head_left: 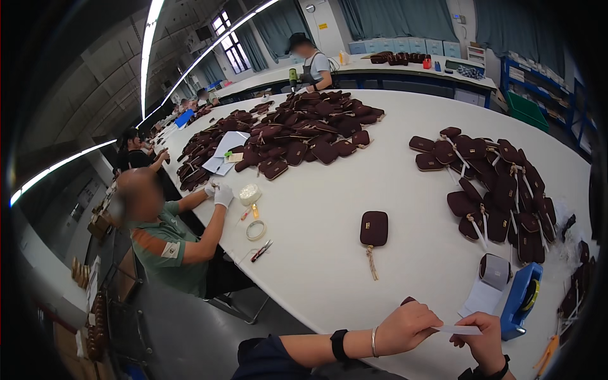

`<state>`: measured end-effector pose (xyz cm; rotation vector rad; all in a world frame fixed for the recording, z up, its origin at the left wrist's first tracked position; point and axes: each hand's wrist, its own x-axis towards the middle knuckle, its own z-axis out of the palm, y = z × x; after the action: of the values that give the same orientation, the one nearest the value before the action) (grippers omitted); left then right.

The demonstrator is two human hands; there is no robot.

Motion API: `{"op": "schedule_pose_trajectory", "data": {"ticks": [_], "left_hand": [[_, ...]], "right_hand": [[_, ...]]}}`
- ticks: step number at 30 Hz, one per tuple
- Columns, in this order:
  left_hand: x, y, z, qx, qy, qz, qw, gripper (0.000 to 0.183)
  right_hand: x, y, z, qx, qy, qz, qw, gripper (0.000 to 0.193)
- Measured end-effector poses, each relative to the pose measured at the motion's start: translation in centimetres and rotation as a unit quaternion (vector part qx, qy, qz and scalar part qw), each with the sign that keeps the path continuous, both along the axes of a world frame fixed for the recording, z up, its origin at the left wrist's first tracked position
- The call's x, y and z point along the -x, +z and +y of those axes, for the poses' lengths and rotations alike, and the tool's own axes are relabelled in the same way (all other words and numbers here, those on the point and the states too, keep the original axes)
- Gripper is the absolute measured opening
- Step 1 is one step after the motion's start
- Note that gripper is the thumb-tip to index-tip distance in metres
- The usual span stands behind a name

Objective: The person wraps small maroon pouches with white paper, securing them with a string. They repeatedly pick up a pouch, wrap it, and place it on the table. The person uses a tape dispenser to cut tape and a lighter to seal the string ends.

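Observation:
A narrow white paper strip stretches between my two hands at the lower right. My left hand pinches one end, and my right hand has its fingers closed at the other. Behind my left knuckles peeks a bit of something maroon, mostly hidden. A maroon zip pouch with a beige braided cord lies beyond my hands. Near my right hand are a pouch with grey showing, a white sheet and a blue tape dispenser.
Maroon pouches, some with white strips, form a right-hand pile; a larger heap lies farther back. Across the white table, a white-gloved person sits near a tape roll and snips. Other people work farther away.

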<state>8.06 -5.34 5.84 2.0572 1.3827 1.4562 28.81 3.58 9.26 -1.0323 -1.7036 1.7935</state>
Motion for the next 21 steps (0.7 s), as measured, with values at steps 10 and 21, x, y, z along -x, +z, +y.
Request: {"op": "schedule_pose_trajectory", "data": {"ticks": [10, 21], "left_hand": [[-0.2, 1.2, -1.1, 0.04, -0.039, -0.17, 0.984, 0.012], [0.4, 1.6, -2.1, 0.097, -0.065, -0.212, 0.97, 0.019]], "right_hand": [[-0.2, 3.8, -0.4, -0.035, 0.063, 0.021, 0.997, 0.004], [-0.4, 3.2, -0.8, -0.164, 0.057, 0.002, 0.985, 0.004]]}}
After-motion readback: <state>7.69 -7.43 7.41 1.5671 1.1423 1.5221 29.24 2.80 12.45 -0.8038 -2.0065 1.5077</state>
